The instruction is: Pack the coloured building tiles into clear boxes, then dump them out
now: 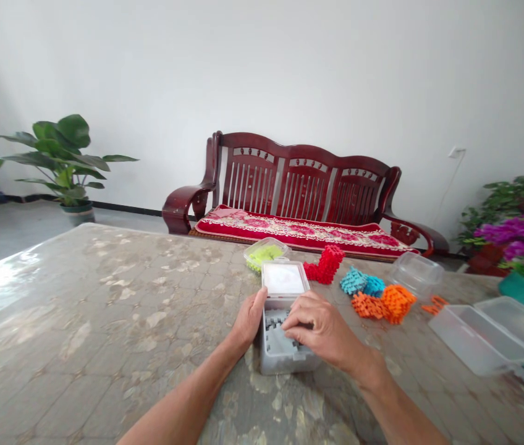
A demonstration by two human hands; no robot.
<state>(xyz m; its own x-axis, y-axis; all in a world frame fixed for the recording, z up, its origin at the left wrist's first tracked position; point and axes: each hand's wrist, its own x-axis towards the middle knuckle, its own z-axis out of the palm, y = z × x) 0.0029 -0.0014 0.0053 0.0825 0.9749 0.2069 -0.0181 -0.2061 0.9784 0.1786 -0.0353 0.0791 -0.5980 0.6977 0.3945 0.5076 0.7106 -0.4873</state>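
Note:
A translucent plastic box (285, 363) stands near the table's front, its hinged lid (285, 278) raised at the far side. Grey interlocking plastic pieces (277, 337) lie inside it. My left hand (249, 318) grips the box's left side, its thumb up by the rim near the hinge. Over the box's right part is my right hand (317, 321), fingers curled and fingertips pinched together at the grey pieces. Whatever sits between those fingertips is hidden.
Behind the box stand a tub of yellow-green pieces (264, 253) and a red block build (329, 264). Blue (359, 281) and orange builds (398, 303) lie to the right, near a clear container (417, 272) and an open translucent box (479, 340). A wooden bench (303, 185) stands beyond the table (104, 321).

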